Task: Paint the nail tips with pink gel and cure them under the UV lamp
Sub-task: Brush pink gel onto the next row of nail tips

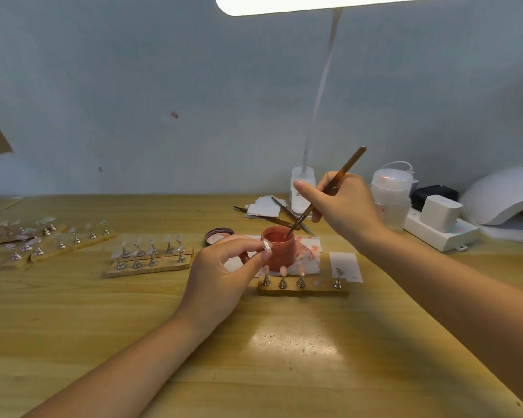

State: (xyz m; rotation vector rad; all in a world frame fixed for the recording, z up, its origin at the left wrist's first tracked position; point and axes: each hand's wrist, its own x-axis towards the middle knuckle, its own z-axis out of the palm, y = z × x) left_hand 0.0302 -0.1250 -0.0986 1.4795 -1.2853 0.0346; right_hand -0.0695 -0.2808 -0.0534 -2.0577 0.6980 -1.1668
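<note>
A home nail-art desk (73,321); tip stands (148,257) left of the gel jar (280,248); UV lamp (501,197) far right.

Bare wooden table (299,351) lies open at 6 o'clock, between both forearms. Straight ahead at 12, the wooden strip of nail stands (303,286) blocks a low reach, with the pink gel jar (280,248) just behind it. At 10 o'clock, more racks of stands (150,257) crowd the surface, farther ones (52,239) beyond. At 1 o'clock tweezers and papers (269,211) lie before the desk lamp base (303,188). At 2 o'clock a power strip (441,229), a container (391,191) and what looks like the UV lamp (504,197) fill the edge.
</note>
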